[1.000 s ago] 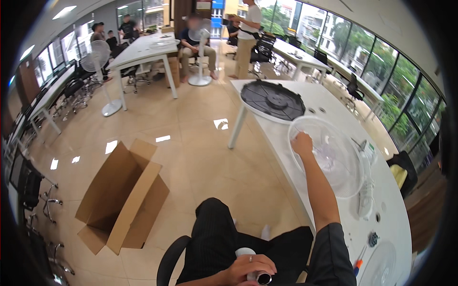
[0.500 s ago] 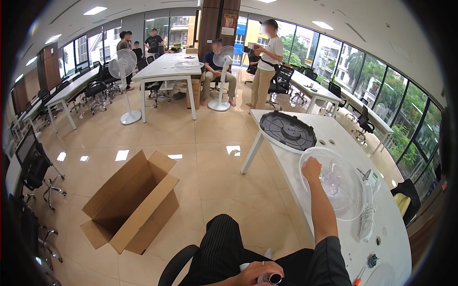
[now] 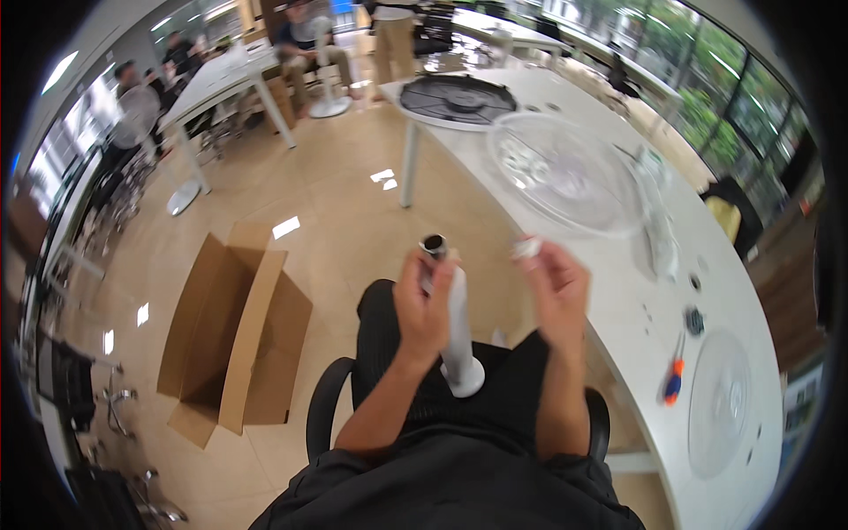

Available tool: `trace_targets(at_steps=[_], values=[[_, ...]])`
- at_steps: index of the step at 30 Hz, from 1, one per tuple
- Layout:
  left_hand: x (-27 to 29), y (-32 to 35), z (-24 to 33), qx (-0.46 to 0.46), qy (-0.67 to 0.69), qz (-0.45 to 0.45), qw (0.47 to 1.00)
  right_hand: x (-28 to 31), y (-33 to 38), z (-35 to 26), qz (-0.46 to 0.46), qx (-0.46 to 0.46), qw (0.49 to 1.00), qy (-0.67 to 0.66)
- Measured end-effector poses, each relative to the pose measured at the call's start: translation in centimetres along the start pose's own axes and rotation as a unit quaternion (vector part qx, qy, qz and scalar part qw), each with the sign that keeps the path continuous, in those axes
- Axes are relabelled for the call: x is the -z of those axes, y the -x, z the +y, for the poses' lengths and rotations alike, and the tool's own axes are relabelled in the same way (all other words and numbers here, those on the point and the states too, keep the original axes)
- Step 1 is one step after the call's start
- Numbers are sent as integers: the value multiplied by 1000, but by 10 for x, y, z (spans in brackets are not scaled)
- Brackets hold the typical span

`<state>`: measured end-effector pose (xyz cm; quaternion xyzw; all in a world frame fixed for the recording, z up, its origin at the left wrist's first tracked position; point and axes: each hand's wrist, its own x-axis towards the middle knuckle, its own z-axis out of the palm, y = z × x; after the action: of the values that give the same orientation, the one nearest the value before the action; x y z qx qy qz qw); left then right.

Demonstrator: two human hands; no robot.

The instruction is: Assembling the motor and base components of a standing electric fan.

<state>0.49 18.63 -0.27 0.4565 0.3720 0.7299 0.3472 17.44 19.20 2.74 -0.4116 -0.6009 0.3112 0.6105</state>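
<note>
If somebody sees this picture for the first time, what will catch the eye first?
In the centre, the left hand grips a white plastic tube with a flared base while the right hand pinches a small white part. On the white table beyond lies a clear plastic fan blade; an open cardboard box sits lower left.

Clear fan guard [image 3: 565, 172] beyond right hand [image 3: 555, 287]

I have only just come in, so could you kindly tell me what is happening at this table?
A seated person's left hand grips a white plastic fan column with a dark open top, upright over the lap. The right hand pinches a small white part beside it. On the white table lie a clear round fan guard and a black grille.
</note>
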Motion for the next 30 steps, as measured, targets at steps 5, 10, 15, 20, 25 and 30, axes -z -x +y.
trace_targets(at_steps=[5,10,15,20,25,30], values=[[3,2,0,17,104,-120,987,5,75,3,-40,-8,999,5],[4,16,1,6,166,-198,966,12,91,-4,-78,8,997,11],[2,25,-8,0,212,-257,943,9,97,3,-50,-8,996,-78],[-2,19,-8,-10,209,-299,931,3,92,7,-16,-31,987,-156],[-7,18,1,31,173,-272,946,0,86,10,43,-6,992,-119],[-44,49,22,11,55,-111,992,-36,95,34,234,-61,943,-230]])
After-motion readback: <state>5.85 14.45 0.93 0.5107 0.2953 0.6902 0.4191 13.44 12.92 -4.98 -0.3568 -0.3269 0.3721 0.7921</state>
